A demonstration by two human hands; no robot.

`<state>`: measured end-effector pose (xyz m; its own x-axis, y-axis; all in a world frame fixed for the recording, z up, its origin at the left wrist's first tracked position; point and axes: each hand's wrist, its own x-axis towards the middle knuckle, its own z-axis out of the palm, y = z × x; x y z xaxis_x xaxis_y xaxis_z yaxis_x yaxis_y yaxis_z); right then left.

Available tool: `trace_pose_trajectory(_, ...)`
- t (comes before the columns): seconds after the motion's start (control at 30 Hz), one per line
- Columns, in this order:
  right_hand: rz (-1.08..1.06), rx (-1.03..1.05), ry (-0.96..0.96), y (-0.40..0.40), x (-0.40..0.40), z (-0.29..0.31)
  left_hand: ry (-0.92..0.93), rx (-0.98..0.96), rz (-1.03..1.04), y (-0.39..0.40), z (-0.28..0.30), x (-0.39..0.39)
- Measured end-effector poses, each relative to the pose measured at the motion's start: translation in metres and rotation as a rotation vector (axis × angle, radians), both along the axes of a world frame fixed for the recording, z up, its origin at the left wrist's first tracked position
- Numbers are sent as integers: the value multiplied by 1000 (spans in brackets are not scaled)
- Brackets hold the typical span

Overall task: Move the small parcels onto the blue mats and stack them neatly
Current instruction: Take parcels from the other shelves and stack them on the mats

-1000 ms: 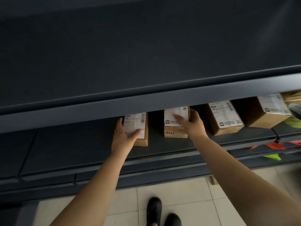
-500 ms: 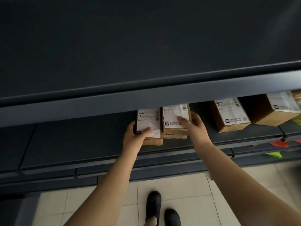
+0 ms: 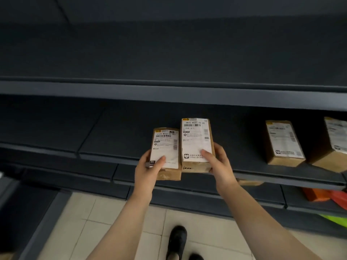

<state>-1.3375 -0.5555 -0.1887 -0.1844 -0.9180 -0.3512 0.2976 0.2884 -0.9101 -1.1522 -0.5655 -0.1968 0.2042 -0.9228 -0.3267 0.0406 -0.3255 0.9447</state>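
Two small brown cardboard parcels with white shipping labels are side by side in front of the dark shelf (image 3: 112, 156). My left hand (image 3: 148, 171) grips the left parcel (image 3: 166, 147) at its near end, thumb on the label. My right hand (image 3: 217, 164) grips the right parcel (image 3: 196, 137), thumb on its label, fingers round its right side. Both parcels hang over the shelf's front edge. No blue mat is in view.
Two more labelled parcels (image 3: 283, 143) (image 3: 336, 145) stand on the same shelf at the right. Another dark shelf (image 3: 169, 91) runs overhead. Orange and green items (image 3: 319, 196) lie on a lower shelf at right. Tiled floor and my black shoes (image 3: 176, 241) are below.
Both hands have drawn their parcels out from under the upper shelf towards me. The left parcel moved right until it sits beside the right one. The camera tilted, showing more of the shelf.
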Motion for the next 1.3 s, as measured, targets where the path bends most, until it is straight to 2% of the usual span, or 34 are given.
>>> trace_pose_trajectory(0.3, 349, -107, -77, 16, 109, 36, -5, -148, 356, 70, 48, 105)
trace_pose_trajectory(0.5, 626, -137, -129, 30, 224, 70, -34, -250, 600, 135, 84, 202)
trace_pose_trajectory(0.8, 996, -338, -175, 51, 404, 147, -66, -435, 864, 206, 142, 351)
trace_pose_trajectory(0.9, 1078, -409, -202, 59, 461, 174, -70, -508, 927, 224, 164, 397)
trace_pose_trajectory(1.03, 1145, -484, -255, 68, 521, 200, -167, -591, 958, 243, 187, 450)
trace_pose_trajectory(1.3, 1196, -509, -350, 82, 614, 217, -283, -657, 1038, 265, 215, 527)
